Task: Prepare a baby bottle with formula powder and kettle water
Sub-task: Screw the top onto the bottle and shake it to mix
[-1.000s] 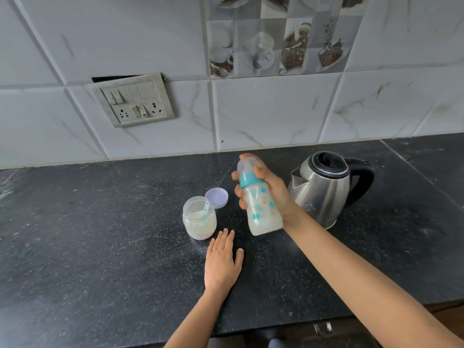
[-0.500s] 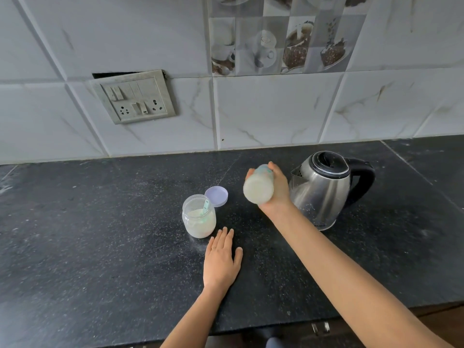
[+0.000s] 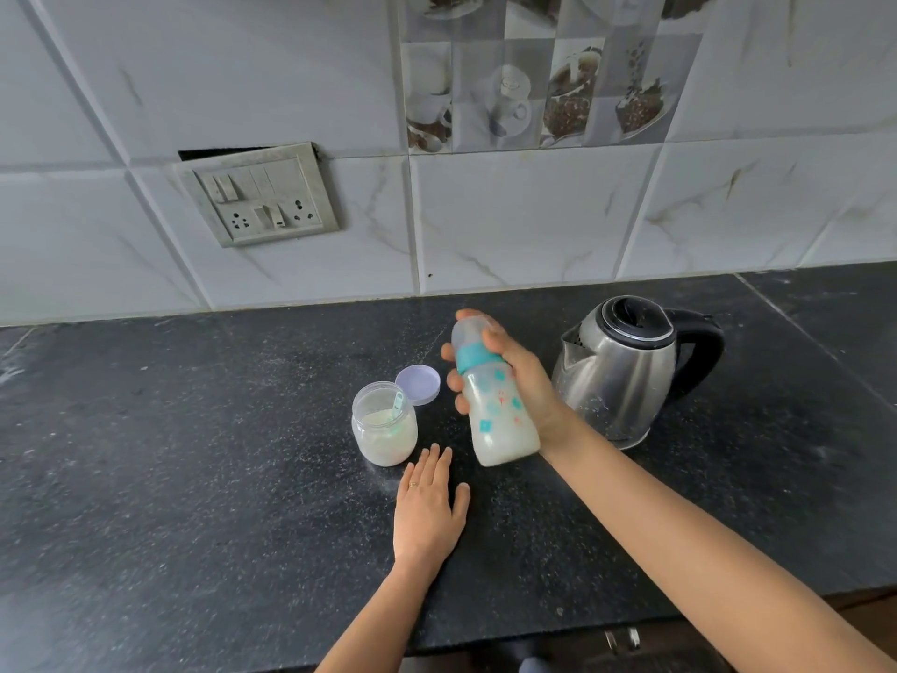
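Right hand (image 3: 522,381) gripping milky baby bottle (image 3: 500,420), just left of steel kettle (image 3: 626,376).
Left hand (image 3: 427,512) flat on countertop (image 3: 194,454), fingers straight, farther left.

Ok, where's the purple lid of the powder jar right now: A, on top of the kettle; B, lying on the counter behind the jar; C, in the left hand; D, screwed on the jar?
B: the purple lid lies flat on the counter just behind the open jar, the left hand rests flat holding nothing, and the right hand grips the baby bottle.
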